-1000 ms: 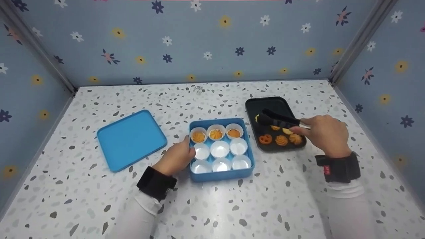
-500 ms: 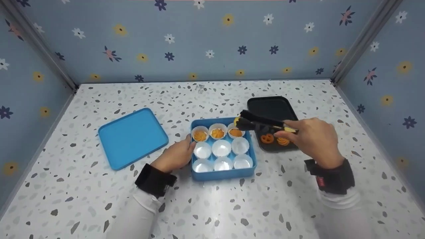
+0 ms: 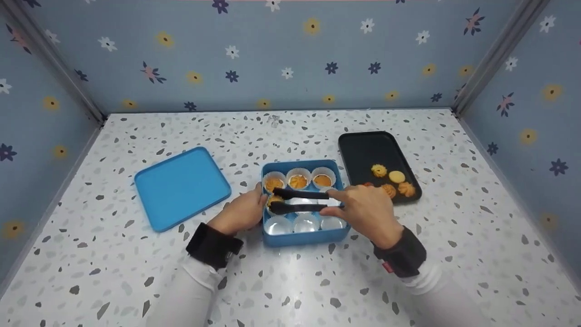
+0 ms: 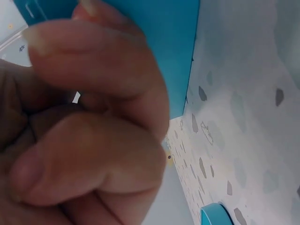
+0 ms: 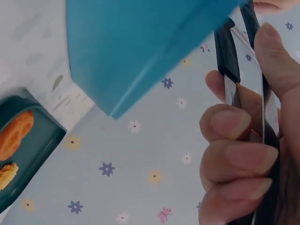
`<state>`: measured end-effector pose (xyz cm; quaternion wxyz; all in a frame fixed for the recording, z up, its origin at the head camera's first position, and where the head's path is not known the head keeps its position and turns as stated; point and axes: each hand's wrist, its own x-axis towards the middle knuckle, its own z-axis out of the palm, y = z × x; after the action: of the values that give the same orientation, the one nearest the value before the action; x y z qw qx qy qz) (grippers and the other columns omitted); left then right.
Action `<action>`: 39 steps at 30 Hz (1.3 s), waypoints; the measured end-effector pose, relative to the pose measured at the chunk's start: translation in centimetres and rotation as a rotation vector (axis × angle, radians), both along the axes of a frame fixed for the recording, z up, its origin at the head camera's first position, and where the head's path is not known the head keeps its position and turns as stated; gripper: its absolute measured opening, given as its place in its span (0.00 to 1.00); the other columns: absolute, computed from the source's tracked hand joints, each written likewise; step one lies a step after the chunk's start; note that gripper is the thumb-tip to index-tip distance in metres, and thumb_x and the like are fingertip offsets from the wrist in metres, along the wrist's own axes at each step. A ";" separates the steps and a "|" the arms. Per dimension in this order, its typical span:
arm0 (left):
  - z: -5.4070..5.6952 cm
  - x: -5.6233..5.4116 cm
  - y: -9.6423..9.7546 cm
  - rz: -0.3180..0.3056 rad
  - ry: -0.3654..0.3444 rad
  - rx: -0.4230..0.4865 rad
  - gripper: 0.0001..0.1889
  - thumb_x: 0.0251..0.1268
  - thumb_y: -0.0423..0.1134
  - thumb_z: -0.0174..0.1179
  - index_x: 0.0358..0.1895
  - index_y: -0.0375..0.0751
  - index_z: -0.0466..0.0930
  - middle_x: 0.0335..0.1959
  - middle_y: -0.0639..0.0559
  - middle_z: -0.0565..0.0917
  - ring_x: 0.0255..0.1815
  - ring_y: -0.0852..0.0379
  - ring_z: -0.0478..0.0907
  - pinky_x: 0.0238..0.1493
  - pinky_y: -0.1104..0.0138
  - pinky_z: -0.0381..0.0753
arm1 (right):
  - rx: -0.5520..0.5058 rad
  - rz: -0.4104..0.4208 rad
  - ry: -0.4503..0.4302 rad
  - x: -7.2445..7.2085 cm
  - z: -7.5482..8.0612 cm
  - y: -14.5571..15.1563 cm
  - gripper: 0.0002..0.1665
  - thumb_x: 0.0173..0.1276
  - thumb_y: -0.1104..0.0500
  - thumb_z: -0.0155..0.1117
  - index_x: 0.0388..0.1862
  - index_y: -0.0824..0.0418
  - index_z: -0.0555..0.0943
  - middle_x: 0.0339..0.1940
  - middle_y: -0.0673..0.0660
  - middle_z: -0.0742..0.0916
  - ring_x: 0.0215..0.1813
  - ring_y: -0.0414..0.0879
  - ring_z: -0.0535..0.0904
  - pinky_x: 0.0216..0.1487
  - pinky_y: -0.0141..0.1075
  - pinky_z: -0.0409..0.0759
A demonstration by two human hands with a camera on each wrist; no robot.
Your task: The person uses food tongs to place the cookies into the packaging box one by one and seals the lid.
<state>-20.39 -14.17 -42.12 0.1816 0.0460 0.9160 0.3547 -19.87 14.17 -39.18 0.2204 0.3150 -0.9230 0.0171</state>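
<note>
My right hand (image 3: 370, 211) holds black-tipped tongs (image 3: 302, 208) by their metal arms. A swirled golden cookie (image 3: 274, 203) sits between the tong tips, over the left cup of the middle row; whether it touches the cup cannot be seen. The blue box (image 3: 304, 240) holds rows of white paper cups. Each cup of the back row contains a cookie, and the front-row paper cups (image 3: 306, 223) are bare. My left hand (image 3: 240, 211) grips the box's left wall, its thumb at the rim. In the left wrist view its curled fingers (image 4: 98, 70) lie against the box.
A black tray (image 3: 365, 147) stands right of the box, with several cookies (image 3: 406, 189) on its near half; my right hand partly covers them. To the left lies a blue lid (image 3: 181, 190) on the speckled table (image 3: 290, 290). Flower-patterned walls (image 3: 268, 54) enclose the table's back and sides.
My right hand has moved left from the black tray to above the box, carrying the cookie in the tongs. The left hand stays at the box's left wall.
</note>
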 end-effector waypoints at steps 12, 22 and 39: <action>0.5 0.0 0.5 -0.040 0.044 -0.052 0.32 0.83 0.45 0.35 0.78 0.29 0.39 0.71 0.35 0.66 0.47 0.43 0.77 0.54 0.52 0.73 | 0.010 0.009 0.087 0.0 -1.0 -0.3 0.33 0.55 0.31 0.69 0.48 0.53 0.90 0.11 0.46 0.60 0.13 0.40 0.52 0.10 0.34 0.55; 0.3 -0.2 0.5 -0.040 0.028 -0.043 0.32 0.83 0.45 0.35 0.78 0.29 0.39 0.75 0.34 0.59 0.64 0.41 0.71 0.64 0.50 0.68 | -0.037 -0.017 0.006 0.0 0.3 0.8 0.35 0.57 0.30 0.68 0.51 0.54 0.88 0.12 0.46 0.63 0.14 0.39 0.50 0.14 0.33 0.48; 0.1 -0.1 0.3 -0.014 -0.004 -0.067 0.32 0.83 0.45 0.33 0.77 0.27 0.38 0.77 0.36 0.54 0.67 0.44 0.66 0.67 0.52 0.63 | -0.173 -0.311 0.019 -2.4 5.6 12.2 0.35 0.58 0.35 0.71 0.52 0.61 0.87 0.09 0.57 0.75 0.11 0.49 0.64 0.09 0.39 0.54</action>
<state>-20.49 -13.92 -42.06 0.1874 0.0455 0.9267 0.3227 -22.31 26.40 -33.54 0.2554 0.1487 -0.9535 0.0592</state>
